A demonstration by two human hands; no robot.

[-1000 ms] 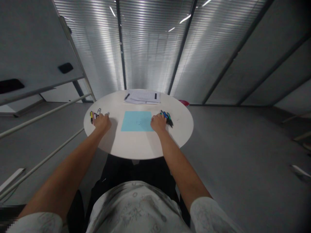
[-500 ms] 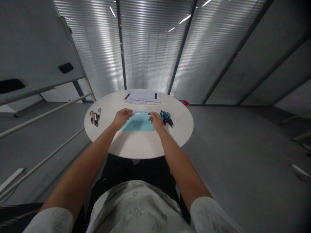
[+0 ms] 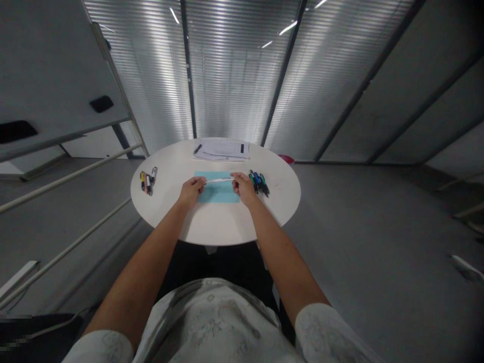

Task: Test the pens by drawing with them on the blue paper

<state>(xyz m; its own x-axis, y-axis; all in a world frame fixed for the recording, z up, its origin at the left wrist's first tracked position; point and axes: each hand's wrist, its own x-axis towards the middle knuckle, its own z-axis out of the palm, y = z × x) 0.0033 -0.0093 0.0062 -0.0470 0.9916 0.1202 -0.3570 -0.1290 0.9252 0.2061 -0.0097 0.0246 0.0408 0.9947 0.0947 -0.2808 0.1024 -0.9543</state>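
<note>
A slim white pen (image 3: pixel 219 180) with dark marks is held level between my two hands, above a light-blue sheet (image 3: pixel 218 194) on the table. My left hand (image 3: pixel 192 192) pinches its left end, thumb and fingers closed. At the other end, the fingers of my right hand (image 3: pixel 242 186) are closed on it. Just beyond the right hand lies a bunch of blue, green and black pens (image 3: pixel 259 182). The fingers cover both of the white pen's ends.
The white oval table (image 3: pixel 219 229) carries a stack of papers (image 3: pixel 221 150) at its far side, with dark items on top. Several markers (image 3: pixel 148 182) lie at the left edge. A whiteboard frame (image 3: pixel 71 173) stands left; blinds (image 3: pixel 227 75) are behind.
My left hand has come slightly nearer to me, still on the pen's left end. The right hand has shifted slightly, and more of the pen's left part is covered.
</note>
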